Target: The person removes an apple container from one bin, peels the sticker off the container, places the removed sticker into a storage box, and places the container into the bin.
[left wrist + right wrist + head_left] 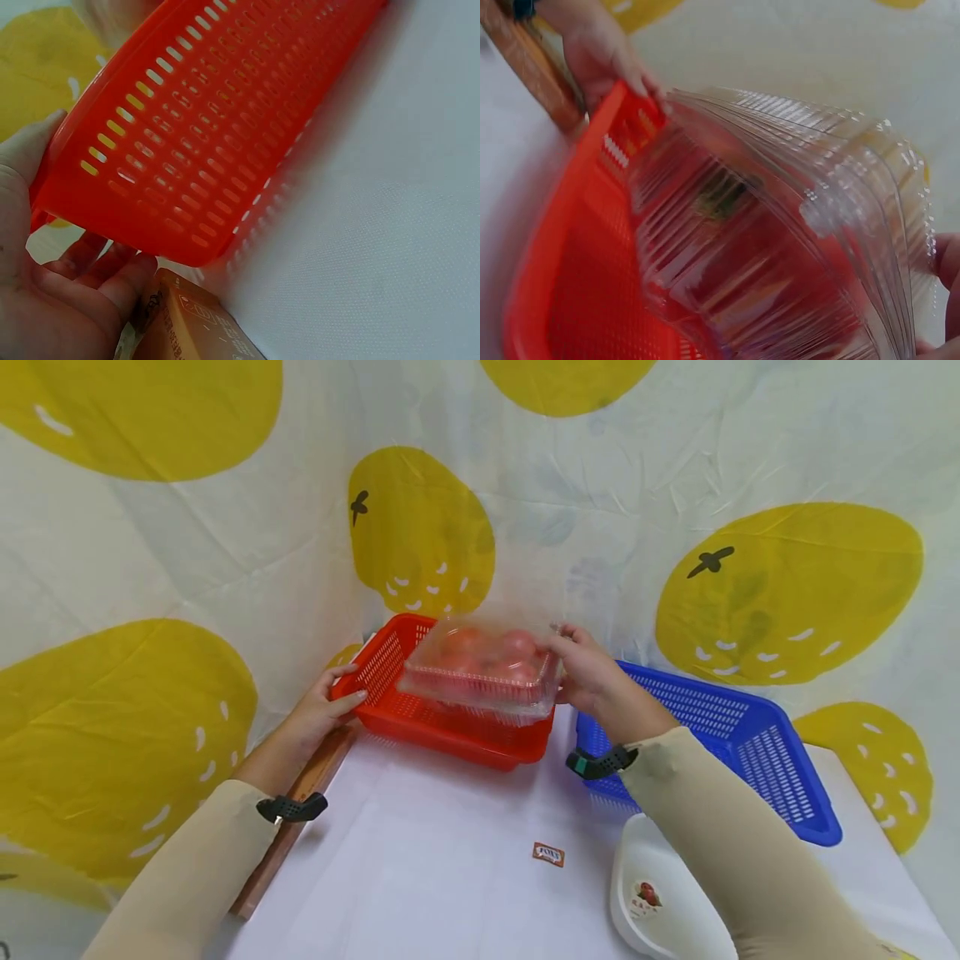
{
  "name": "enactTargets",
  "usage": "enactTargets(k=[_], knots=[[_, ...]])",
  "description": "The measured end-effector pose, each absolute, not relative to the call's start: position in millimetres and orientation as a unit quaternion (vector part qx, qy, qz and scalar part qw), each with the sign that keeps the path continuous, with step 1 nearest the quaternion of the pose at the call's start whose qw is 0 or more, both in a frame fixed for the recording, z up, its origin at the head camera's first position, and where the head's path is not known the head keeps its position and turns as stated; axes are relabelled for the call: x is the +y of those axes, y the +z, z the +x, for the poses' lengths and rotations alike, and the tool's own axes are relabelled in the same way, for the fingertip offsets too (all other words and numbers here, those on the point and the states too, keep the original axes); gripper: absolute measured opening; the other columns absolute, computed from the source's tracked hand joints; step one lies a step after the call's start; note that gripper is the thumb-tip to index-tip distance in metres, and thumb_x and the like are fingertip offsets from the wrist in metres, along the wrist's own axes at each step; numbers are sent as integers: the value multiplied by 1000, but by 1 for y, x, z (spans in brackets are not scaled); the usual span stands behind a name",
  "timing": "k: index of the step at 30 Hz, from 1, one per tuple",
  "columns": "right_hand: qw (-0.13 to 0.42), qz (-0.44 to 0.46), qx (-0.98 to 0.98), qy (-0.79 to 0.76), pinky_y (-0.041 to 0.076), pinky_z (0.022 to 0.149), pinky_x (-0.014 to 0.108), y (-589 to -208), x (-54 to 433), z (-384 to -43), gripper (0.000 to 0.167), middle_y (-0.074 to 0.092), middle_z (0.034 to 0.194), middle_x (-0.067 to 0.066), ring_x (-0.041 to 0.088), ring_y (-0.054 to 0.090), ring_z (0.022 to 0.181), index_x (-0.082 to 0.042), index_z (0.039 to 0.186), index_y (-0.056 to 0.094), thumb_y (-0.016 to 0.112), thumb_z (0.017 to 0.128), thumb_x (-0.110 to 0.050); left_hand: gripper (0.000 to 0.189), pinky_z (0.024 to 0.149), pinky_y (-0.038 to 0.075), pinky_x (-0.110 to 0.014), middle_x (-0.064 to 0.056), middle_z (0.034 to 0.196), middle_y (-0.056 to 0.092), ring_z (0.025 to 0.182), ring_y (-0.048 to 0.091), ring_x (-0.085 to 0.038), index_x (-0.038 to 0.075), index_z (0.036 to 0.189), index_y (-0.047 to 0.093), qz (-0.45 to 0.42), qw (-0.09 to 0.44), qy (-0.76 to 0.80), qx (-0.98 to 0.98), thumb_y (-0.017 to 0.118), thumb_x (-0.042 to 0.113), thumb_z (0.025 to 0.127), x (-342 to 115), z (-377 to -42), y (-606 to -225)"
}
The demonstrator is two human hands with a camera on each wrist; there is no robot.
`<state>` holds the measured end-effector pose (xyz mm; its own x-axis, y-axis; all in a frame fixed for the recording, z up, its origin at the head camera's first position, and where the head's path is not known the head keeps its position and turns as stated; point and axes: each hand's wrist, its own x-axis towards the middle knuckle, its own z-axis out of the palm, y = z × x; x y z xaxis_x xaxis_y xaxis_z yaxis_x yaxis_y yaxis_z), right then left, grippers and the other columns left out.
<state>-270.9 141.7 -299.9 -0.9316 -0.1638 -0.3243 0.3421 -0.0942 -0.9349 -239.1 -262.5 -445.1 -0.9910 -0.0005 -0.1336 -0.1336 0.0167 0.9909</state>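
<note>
A clear plastic clamshell box (480,689) with several red tomatoes (519,645) inside is held above the red basket (442,739). My right hand (588,672) grips its right end. Green on one tomato shows through the ridged plastic in the right wrist view. At the basket's left end, my left hand (322,703) holds the rim. The left wrist view shows the thumb on the rim's outer top and the fingers (124,281) curled beneath. The box hides part of the basket's inside.
A blue basket (780,768) sits at the right, partly behind the right arm. Nearer is a white tub (626,914) with a sticker. A small orange-brown card (548,854) lies on the white table (420,860). A long brown carton (273,860) runs along the left edge. Fruit-patterned cloth (570,543) hangs behind.
</note>
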Motion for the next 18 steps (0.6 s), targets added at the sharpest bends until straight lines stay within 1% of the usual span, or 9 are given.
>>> enactTargets(k=[3, 6, 10, 14, 18], knots=[[178, 89, 664, -721, 45, 112, 68, -307, 132, -287, 71, 32, 164, 8, 44, 42, 143, -27, 160, 28, 70, 103, -23, 73, 105, 56, -41, -17, 166, 35, 128, 57, -33, 24, 165, 32, -50, 53, 696, 714, 72, 25, 104, -261, -240, -447], [182, 100, 676, -707, 47, 110, 66, -316, 123, -299, 63, 39, 157, 11, 41, 47, 137, -27, 154, 34, 71, 103, -23, 71, 105, 57, -40, -20, 165, 35, 127, 56, -34, 23, 166, 31, -47, 56, 692, 718, 70, 24, 106, -261, -241, -447], [183, 103, 696, -687, 50, 106, 65, -329, 110, -311, 51, 46, 149, 14, 39, 52, 130, -23, 143, 41, 73, 102, -23, 73, 107, 55, -40, -21, 165, 33, 131, 52, -38, 23, 166, 29, -45, 55, 686, 724, 70, 24, 106, -263, -240, -447], [180, 96, 706, -679, 52, 105, 64, -347, 102, -321, 56, 47, 146, 14, 39, 52, 131, -21, 144, 43, 76, 99, -23, 77, 110, 52, -45, -20, 166, 31, 134, 50, -39, 24, 167, 27, -44, 59, 685, 725, 71, 27, 105, -264, -239, -447], [177, 87, 705, -682, 53, 104, 59, -364, 96, -330, 59, 46, 146, 13, 37, 51, 130, -20, 146, 42, 77, 98, -26, 75, 109, 52, -44, -20, 166, 32, 133, 52, -38, 24, 167, 28, -46, 60, 685, 724, 70, 26, 105, -266, -239, -448]])
